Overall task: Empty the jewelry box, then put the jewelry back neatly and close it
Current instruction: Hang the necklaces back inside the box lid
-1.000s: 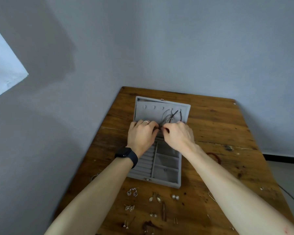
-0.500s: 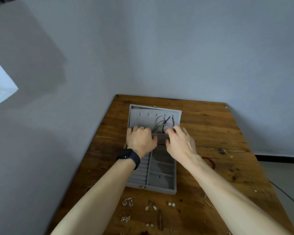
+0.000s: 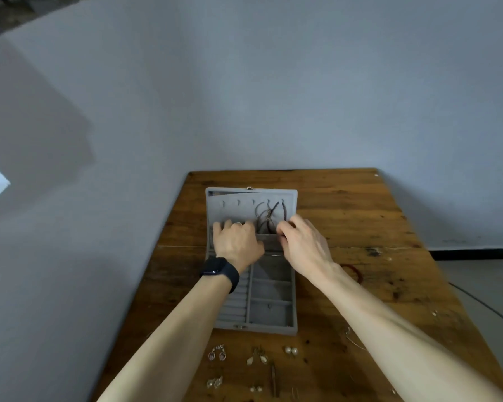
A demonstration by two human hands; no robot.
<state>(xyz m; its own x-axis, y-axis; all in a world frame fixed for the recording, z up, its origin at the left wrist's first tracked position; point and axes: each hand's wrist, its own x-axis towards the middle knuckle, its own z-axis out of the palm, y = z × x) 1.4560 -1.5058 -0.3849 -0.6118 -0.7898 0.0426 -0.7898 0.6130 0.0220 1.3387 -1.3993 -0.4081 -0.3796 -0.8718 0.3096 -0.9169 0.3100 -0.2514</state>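
A grey velvet jewelry box (image 3: pixel 273 322) lies open on the wooden table (image 3: pixel 360 221), its lid (image 3: pixel 233 211) tipped back. Dark necklaces (image 3: pixel 269 216) hang from hooks on the lid's right side and run down into the lid's pocket (image 3: pixel 269 240). My left hand (image 3: pixel 237 242) rests flat on the pocket's left part, fingers spread. My right hand (image 3: pixel 301 242) has curled fingers at the pocket's right edge, beside the necklace ends. Several earrings lie in front of the box: a red-stone pair (image 3: pixel 217 355), a pearl pair (image 3: pixel 291 351).
A red bracelet (image 3: pixel 353 271) lies right of the box, partly behind my right forearm. A thin chain (image 3: pixel 352 339) lies by the box's front right corner. The wall runs along the table's left edge and behind it. Floor shows at the right.
My hands parted from a joint pinch at the necklaces and now lie on the lid's pocket. The view shifted, so the box appears lower and squarer in frame.
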